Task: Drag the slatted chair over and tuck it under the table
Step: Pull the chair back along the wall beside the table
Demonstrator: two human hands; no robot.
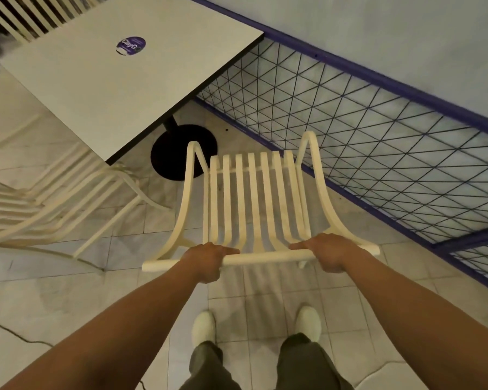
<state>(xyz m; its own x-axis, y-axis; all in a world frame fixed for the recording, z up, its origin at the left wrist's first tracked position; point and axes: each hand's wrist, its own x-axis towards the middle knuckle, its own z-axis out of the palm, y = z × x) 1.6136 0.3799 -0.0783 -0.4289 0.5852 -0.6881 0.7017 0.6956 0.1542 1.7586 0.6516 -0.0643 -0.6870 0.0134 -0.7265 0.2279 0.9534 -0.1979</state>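
Note:
A cream slatted chair [254, 198] stands in front of me, its seat pointing away towards the table. My left hand [206, 261] grips the top rail of its backrest left of centre. My right hand [328, 253] grips the same rail right of centre. The white square table [119, 80] stands up and to the left on a black pedestal with a round base [175, 153]. The chair's front edge lies close to that base, outside the table's near right edge.
A second cream slatted chair [48, 204] sits at the left, partly under the table. A purple-framed wire mesh fence [378, 153] runs along the right. More slats show at the top left. A dark cable [12, 332] lies on the tiled floor. My feet stand behind the chair.

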